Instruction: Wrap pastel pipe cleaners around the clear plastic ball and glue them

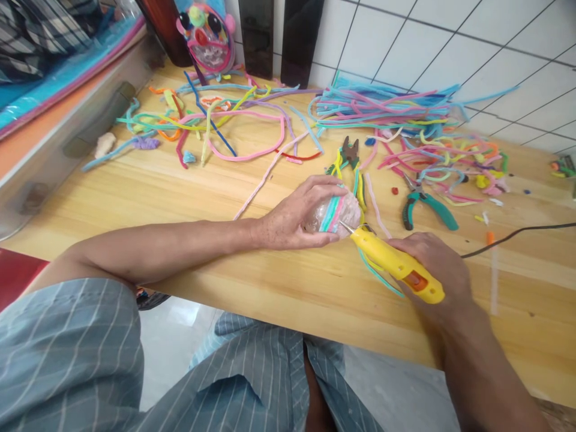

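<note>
see-through round plastic piece with fuzzy pink and mint-green strips (332,215) sits snug in the curled left hand (292,210), between the thumb (315,240) and the fingers (321,191) — its pale pink fuzzy end pokes out to the right, past the grip. the right hand (443,264) is wrapped around a yellow plastic glue gun (396,264). its thin metal tip (345,226) is right by the pink end — i can't tell if they touch. metal pliers with teal handles (432,209) lie farther right on the pale wooden table (270,282).
</note>
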The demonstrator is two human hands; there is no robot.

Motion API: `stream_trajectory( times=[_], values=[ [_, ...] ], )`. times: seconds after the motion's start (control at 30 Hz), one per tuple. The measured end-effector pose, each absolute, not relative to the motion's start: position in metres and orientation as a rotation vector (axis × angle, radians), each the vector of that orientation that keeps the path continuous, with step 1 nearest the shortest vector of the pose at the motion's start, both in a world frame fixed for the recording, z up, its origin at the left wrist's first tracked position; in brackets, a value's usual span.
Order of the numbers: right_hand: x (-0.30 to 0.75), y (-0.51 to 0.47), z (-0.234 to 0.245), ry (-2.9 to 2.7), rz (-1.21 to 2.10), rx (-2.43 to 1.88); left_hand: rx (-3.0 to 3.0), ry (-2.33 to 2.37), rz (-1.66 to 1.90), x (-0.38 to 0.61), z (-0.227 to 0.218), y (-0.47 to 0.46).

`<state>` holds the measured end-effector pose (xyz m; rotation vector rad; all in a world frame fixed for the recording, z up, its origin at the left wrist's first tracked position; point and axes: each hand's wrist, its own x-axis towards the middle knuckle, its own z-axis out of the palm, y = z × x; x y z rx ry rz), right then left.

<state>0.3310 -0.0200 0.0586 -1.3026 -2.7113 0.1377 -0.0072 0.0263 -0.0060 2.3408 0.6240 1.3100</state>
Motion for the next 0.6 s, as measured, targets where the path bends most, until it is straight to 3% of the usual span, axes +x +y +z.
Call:
stream_trajectory(
  times=[0.6],
  values=[
    [0.335, -0.014, 0.06, -2.783, 0.215, -1.139, 2.326, 0.637, 1.267, -0.008, -0.006, 0.026]
  ],
)
